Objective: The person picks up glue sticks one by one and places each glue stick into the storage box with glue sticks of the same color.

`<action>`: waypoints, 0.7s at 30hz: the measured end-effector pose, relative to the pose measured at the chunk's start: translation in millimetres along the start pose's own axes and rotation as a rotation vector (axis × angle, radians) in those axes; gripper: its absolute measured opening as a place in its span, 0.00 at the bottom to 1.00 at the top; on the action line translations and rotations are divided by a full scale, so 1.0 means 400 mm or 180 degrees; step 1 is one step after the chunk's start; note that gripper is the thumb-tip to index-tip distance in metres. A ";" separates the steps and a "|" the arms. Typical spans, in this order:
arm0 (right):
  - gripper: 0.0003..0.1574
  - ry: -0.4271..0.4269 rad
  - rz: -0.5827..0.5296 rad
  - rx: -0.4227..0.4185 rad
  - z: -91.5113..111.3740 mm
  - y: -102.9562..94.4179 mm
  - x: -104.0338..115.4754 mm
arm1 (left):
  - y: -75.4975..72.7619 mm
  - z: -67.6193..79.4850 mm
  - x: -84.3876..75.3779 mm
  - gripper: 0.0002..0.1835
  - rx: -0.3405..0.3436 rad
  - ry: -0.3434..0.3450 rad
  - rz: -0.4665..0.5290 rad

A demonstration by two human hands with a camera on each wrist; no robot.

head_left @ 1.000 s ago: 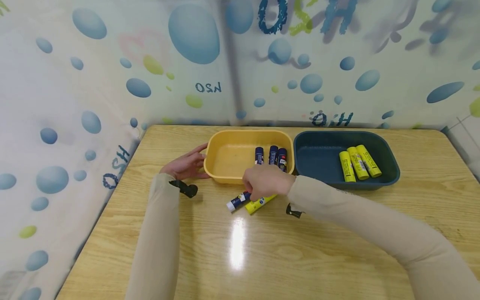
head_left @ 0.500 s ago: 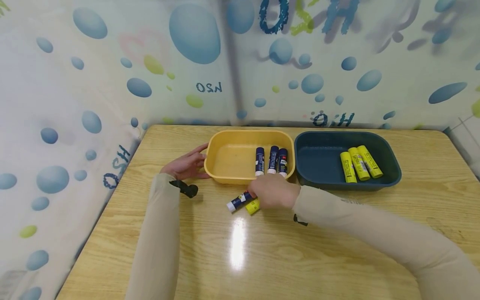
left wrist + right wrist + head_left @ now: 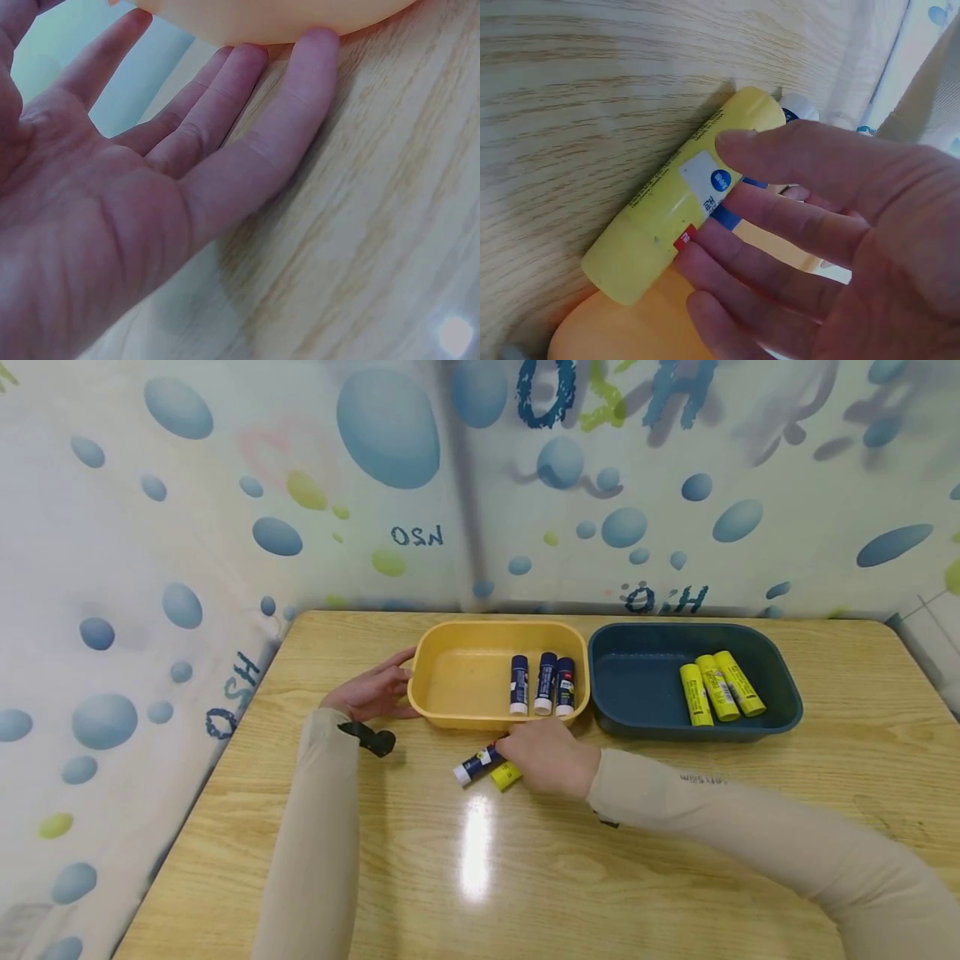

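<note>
My left hand (image 3: 371, 691) rests its outstretched fingertips against the left wall of the yellow bin (image 3: 450, 722); the left wrist view shows these fingers (image 3: 247, 161) touching the wall near the tabletop. Just in front of that bin, my right hand (image 3: 551, 757) pinches a yellow glue stick (image 3: 682, 195) between thumb and fingers. In the head view the hand covers most of this yellow glue stick (image 3: 506, 775). Beside it on the table lies a navy glue stick (image 3: 476, 763) with a white end, partly hidden by the fingers. Three navy glue sticks (image 3: 544, 683) lie inside the yellow bin.
A dark blue bin (image 3: 637, 722) stands right against the yellow bin, holding three yellow glue sticks (image 3: 717, 687). Both bins sit near the back of the wooden table (image 3: 480, 910). A patterned wall covering (image 3: 480, 527) rises behind the table and along its left side.
My right hand has drawn back from over the yellow bin's front edge, down and slightly right, onto the yellow glue stick. The left hand stays in place at the bin.
</note>
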State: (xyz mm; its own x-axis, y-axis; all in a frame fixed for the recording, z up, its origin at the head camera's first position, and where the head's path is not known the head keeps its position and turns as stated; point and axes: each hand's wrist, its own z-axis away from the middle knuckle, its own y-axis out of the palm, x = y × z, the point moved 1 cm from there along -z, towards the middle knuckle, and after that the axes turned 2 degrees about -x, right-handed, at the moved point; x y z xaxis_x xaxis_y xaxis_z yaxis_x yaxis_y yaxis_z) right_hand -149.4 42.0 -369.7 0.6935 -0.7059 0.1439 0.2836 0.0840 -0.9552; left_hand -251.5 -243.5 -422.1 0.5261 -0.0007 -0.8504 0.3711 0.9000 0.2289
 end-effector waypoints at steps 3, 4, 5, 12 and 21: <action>0.16 -0.0049 0.0096 -0.0135 0.004 0.009 -0.001 | 0.001 -0.001 0.001 0.34 0.0001 0.0009 -0.0020; 0.15 -0.0077 0.0139 -0.0187 0.005 0.013 -0.001 | 0.001 -0.001 0.001 0.34 0.0001 0.0014 -0.0034; 0.15 -0.0099 0.0185 -0.0229 0.006 0.017 -0.001 | 0.001 0.000 0.001 0.34 0.0007 0.0022 -0.0047; 0.07 -0.0280 0.0373 -0.0497 0.016 0.046 -0.002 | 0.003 0.005 0.002 0.34 0.0060 0.0045 -0.0024; 0.08 -0.0346 0.0246 -0.0512 0.014 0.057 -0.016 | -0.001 -0.001 0.004 0.33 0.0084 0.0041 0.0031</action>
State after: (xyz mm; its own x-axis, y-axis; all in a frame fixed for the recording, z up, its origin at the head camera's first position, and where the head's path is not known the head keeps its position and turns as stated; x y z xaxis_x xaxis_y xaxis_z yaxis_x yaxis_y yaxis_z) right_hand -143.6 52.5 -391.1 0.7790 -0.6209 0.0874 0.1236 0.0154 -0.9922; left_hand -251.1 -243.7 -423.6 0.5199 0.0138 -0.8541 0.3862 0.8881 0.2494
